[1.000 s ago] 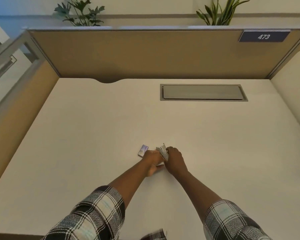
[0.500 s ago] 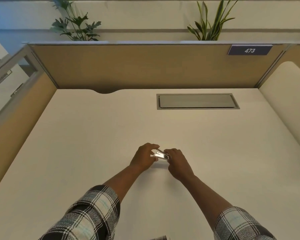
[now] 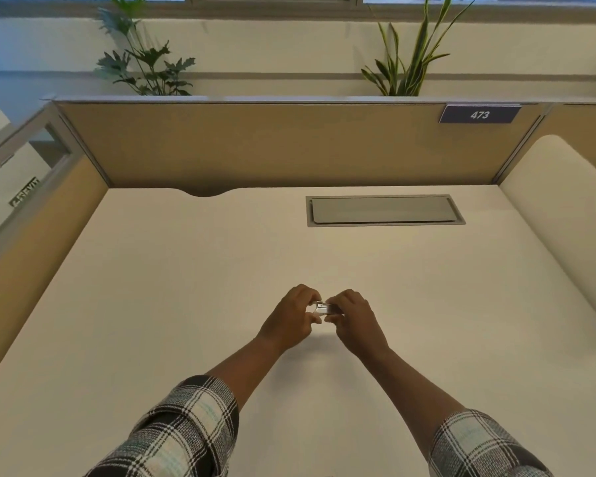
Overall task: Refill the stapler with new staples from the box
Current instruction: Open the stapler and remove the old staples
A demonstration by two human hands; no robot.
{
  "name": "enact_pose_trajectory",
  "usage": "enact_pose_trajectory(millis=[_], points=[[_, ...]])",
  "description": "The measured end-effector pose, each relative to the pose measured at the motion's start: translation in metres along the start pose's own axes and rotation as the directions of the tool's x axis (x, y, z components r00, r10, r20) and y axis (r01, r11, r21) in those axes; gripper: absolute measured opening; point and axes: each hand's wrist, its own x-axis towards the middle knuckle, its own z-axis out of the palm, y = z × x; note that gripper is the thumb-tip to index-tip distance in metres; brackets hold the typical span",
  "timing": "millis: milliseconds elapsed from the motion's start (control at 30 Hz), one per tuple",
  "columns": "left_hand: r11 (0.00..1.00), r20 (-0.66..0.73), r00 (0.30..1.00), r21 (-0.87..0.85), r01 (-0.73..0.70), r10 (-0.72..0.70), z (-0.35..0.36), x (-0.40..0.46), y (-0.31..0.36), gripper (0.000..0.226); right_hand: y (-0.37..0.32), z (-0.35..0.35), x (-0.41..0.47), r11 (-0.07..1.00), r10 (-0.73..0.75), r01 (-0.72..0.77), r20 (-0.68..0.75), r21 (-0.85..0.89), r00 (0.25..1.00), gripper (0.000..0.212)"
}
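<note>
Left hand (image 3: 291, 313) and right hand (image 3: 350, 315) both pinch the small metal stapler (image 3: 324, 308) above the desk (image 3: 186, 287). Staple box not visible. Risk: two-fingertip grip slips, stapler drops or snaps closed.

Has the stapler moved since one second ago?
Yes, slightly: the stapler now appears a little closer to the grey desk hatch, farther up the desk.
</note>
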Motion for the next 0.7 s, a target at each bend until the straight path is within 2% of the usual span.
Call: enact_pose_trajectory(millis=[200, 400, 567, 700], points=[[1.000, -0.075, 0.997, -0.022, -0.017, 0.015, 0.0021, -0.0008, 0.0007, 0.028, 0.0003, -0.0025, 0.0011, 1.000, -0.030, 0.029, -0.037, -0.002, 0.999, 0.022], [0.998, 0.000, 1.000, -0.065, -0.008, 0.008, -0.0035, 0.0031, -0.0021, 0.048, 0.0011, -0.0041, 0.0001, 1.000, -0.008, 0.008, -0.026, 0.023, 1.000, 0.030], [0.999, -0.047, 0.999, -0.042, 0.009, -0.011, -0.0026, 0.0014, 0.0004, 0.028, -0.0019, -0.0030, -0.0007, 1.000, 0.008, -0.007, -0.031, 0.030, 0.999, 0.020], [1.000, -0.078, 0.997, -0.025, -0.005, 0.003, 0.0009, -0.0018, 0.0020, 0.028, -0.0028, -0.0014, -0.0029, 0.998, 0.029, -0.025, -0.054, 0.062, 0.998, 0.017]])
